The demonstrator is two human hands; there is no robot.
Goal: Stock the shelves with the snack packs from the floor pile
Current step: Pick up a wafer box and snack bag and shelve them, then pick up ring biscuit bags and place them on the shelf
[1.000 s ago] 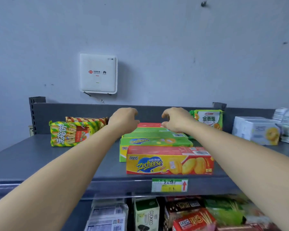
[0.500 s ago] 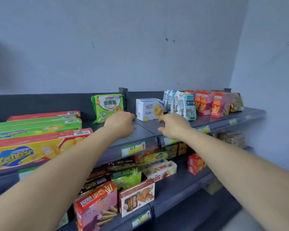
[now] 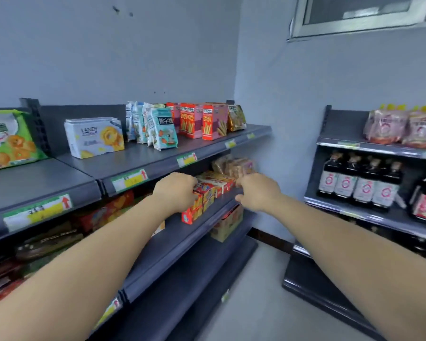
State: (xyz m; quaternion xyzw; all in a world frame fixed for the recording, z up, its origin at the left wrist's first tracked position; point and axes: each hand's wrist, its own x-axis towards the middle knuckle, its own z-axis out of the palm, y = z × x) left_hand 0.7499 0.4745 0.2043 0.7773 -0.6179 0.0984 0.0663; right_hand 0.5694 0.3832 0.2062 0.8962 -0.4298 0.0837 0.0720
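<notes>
Shelves partly stocked, both hands empty, floor pile out of my view.

From the left, I see the top shelf point(image 3: 143, 157) carrying a green cookie pack point(image 3: 8, 139), a white box point(image 3: 94, 136), blue-white packs point(image 3: 158, 127) and red stick boxes point(image 3: 203, 120), with bare stretches that I judge could take more. The left hand point(image 3: 176, 193) is loosely curled and holds nothing, in front of the small red boxes point(image 3: 207, 193) on the second shelf point(image 3: 194, 232); I cannot tell whether it touches them. The right hand point(image 3: 257, 191) is equally slack and empty. No snack packs from the pile show, so I judge another fetch remains.
</notes>
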